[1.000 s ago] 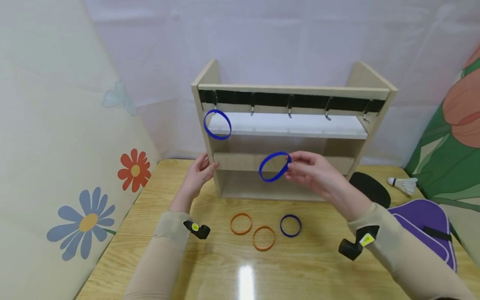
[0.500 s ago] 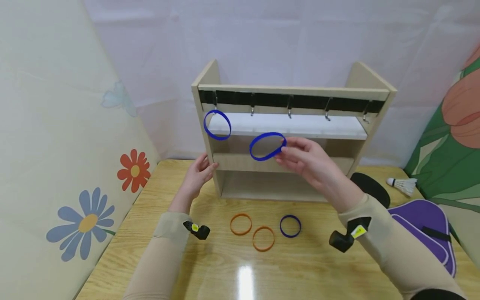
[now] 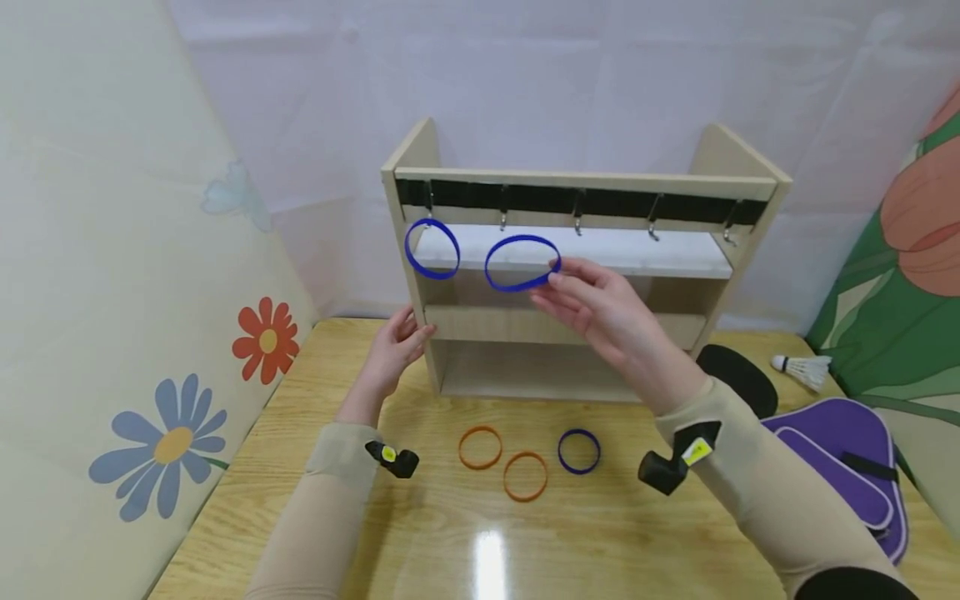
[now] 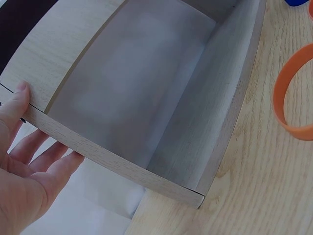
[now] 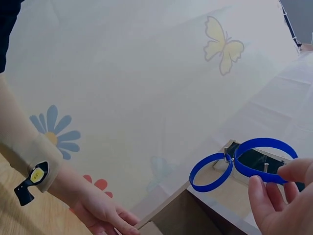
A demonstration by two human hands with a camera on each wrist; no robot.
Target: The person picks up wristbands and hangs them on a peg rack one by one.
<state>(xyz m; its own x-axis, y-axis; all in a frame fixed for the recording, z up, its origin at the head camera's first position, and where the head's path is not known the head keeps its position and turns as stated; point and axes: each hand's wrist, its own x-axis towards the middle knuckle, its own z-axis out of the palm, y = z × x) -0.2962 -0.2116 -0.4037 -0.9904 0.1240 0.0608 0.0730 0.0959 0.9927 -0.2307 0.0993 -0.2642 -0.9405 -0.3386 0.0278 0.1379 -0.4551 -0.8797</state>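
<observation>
My right hand (image 3: pixel 603 304) pinches a blue silicone wristband (image 3: pixel 517 289) between thumb and fingers, in front of the small wooden shelf (image 3: pixel 570 327) and just below its second hook from the left (image 3: pixel 503 222). Another blue wristband (image 3: pixel 432 274) hangs from the leftmost hook (image 3: pixel 430 200). In the right wrist view the held wristband (image 5: pixel 264 142) appears close beside the hanging wristband (image 5: pixel 210 187). My left hand (image 3: pixel 392 354) grips the shelf's left side panel; the left wrist view has the thumb on its front edge and the fingers (image 4: pixel 54 161) along the outer side.
On the table (image 3: pixel 420 533) lie two orange wristbands (image 3: pixel 481 467) and a dark blue wristband (image 3: pixel 579 472). Three further hooks run along the black strip (image 3: pixel 615 202). A purple bag (image 3: pixel 832 454), a black rounded object (image 3: pixel 738 379) and a shuttlecock (image 3: pixel 804 369) are at right.
My right hand has raised the blue wristband up and to the left, from before the lower shelf board to the white shelf's level. The left hand stays on the side panel.
</observation>
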